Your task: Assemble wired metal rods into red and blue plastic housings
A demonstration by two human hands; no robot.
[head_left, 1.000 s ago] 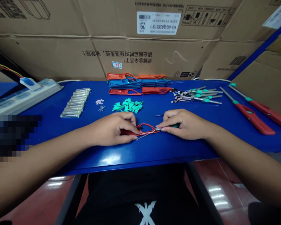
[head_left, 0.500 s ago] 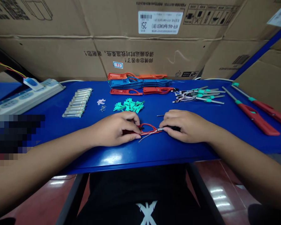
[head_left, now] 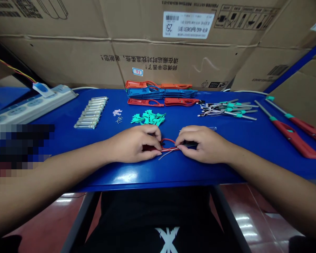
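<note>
Well, both hands are curled inward and meet at the front centre of the blue metal table (head_left: pixel 189 174), their fingertips almost touching. The left hand (head_left: pixel 133 144) pinches a red plastic lighter shell (head_left: pixel 151 148), most of it hidden by the fingers. The right hand (head_left: pixel 202 144) pinches a slim metal tube (head_left: pixel 189 144), though the grip is hard to read behind the fingers. A thin red loop of wire (head_left: pixel 167 142) arches between the hands, and one pale, stiff wire (head_left: pixel 165 155) pokes out below it.

Further back lie about ten smooth metal cylinders (head_left: pixel 91 112) in a slanted row, a small tangle of white bits (head_left: pixel 117 112), a few tiny metal pins (head_left: pixel 119 120), and a heap of perhaps twenty green plastic pieces (head_left: pixel 149 118). Behind them are two orange shells (head_left: pixel 144 84), two stacks of blue shells (head_left: pixel 162 92), and two red shells (head_left: pixel 145 102). To the right sit about six wired metal rods with green collars (head_left: pixel 228 110) and two long red lighters (head_left: pixel 295 138), each with a steel nozzle. At the left edge lies one white power strip (head_left: pixel 33 109), with a blue-and-white plug (head_left: pixel 43 90) in it. Corrugated cardboard boxes (head_left: pixel 173 59) stand behind the table.
</note>
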